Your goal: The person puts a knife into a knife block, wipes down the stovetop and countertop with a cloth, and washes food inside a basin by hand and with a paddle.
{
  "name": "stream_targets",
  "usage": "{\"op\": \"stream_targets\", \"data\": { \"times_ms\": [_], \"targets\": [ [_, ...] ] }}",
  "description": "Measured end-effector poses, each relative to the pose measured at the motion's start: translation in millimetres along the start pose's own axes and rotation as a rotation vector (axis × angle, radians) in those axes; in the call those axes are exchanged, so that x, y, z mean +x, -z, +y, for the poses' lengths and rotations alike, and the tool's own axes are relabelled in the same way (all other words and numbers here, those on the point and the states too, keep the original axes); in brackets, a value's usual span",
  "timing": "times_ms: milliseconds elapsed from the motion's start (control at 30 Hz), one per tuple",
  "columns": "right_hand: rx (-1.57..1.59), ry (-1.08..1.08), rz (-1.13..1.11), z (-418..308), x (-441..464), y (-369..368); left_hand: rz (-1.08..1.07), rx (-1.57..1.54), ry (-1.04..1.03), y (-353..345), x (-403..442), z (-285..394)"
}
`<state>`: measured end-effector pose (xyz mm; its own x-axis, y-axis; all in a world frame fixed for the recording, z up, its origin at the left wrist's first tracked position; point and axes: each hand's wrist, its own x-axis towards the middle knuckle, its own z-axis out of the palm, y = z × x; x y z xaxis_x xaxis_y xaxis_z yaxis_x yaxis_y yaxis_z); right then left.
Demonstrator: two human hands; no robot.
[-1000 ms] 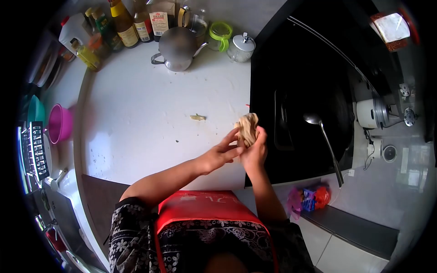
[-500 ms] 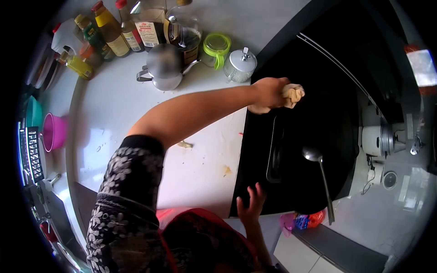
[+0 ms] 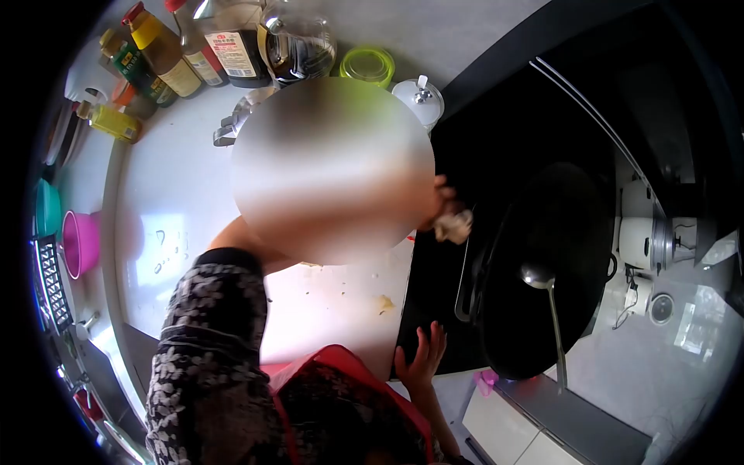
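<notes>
A crumpled beige cloth (image 3: 455, 225) is in the fingers of my left hand (image 3: 440, 200), over the left edge of the black stove top (image 3: 442, 287). A large blurred oval hides much of that forearm and part of the hand. Lower down, my right hand (image 3: 422, 356) is held with its fingers apart and nothing in them, by the front left corner of the stove. Small crumbs and a yellowish smear (image 3: 385, 304) lie on the white counter (image 3: 333, 325).
A black wok (image 3: 511, 325) stands on the stove with a metal ladle (image 3: 554, 325) in it. Bottles (image 3: 167, 58), a green-lidded jar (image 3: 367, 67) and a glass jar with a metal lid (image 3: 422, 99) line the back. A pink bowl (image 3: 80, 244) is at the left.
My hands were together at the cloth; my right hand let go and moved down toward the stove's front. My left hand carried the cloth out over the stove, then back toward its left edge.
</notes>
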<state>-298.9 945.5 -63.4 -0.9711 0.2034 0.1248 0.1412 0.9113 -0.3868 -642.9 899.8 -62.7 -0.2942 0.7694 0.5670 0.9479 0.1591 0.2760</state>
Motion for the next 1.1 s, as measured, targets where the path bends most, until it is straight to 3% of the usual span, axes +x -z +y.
{"op": "stream_targets", "data": {
  "times_ms": [67, 100, 167, 300, 400, 500, 633, 667, 733, 833, 933, 967, 1033, 1100],
  "targets": [
    [-0.009, -0.003, -0.003, -1.5, 1.0, 0.6, -0.174, -0.118, 0.062, 39.3, -19.0, 23.8],
    [-0.012, -0.004, -0.002, -1.4, 1.1, 0.7, -0.041, -0.113, -0.084, 43.3, -33.5, 27.6],
    [-0.005, -0.008, -0.016, -0.4, 0.8, 0.9, -0.204, -0.197, -0.093, 55.0, -43.6, 38.0],
    [-0.026, 0.003, -0.017, 0.8, 0.4, -1.3, -0.234, -0.430, -0.144, 21.4, -12.7, 17.0],
    [0.007, -0.002, 0.003, 0.2, 2.4, 0.4, -0.100, -0.322, 0.007, -9.2, 40.1, -3.9],
    [0.024, -0.008, 0.028, -0.1, 4.2, 0.4, -0.255, -0.165, 0.147, -20.4, 59.2, -8.5],
    [0.002, -0.014, 0.037, 0.1, 1.2, -1.1, -0.335, -0.092, 0.105, -21.3, 36.2, 23.5],
    [-0.005, -0.005, 0.045, 0.2, 1.2, -0.9, -0.429, -0.150, 0.071, -10.9, 25.3, 33.7],
    [-0.002, -0.004, 0.058, 1.2, -0.9, -2.2, -0.377, -0.272, -0.071, -36.5, -29.8, 47.1],
    [0.005, 0.011, 0.096, 0.6, -0.6, -2.0, -0.551, -0.212, -0.106, -23.7, -56.0, 74.6],
    [0.042, 0.023, 0.123, 4.6, -5.6, -3.3, -0.902, -0.343, -0.109, 41.8, -42.2, 85.0],
    [0.063, 0.026, 0.129, 5.7, -6.4, -3.9, -0.907, -0.334, -0.118, 36.3, -44.6, 79.7],
    [0.086, 0.018, 0.142, 7.1, -7.8, -5.1, -0.486, -0.333, -0.246, 10.2, -53.1, 66.5],
    [0.110, 0.015, 0.140, 7.4, -7.4, -6.2, -0.608, -0.219, 0.042, 8.2, -24.0, 85.6]
  ]
}}
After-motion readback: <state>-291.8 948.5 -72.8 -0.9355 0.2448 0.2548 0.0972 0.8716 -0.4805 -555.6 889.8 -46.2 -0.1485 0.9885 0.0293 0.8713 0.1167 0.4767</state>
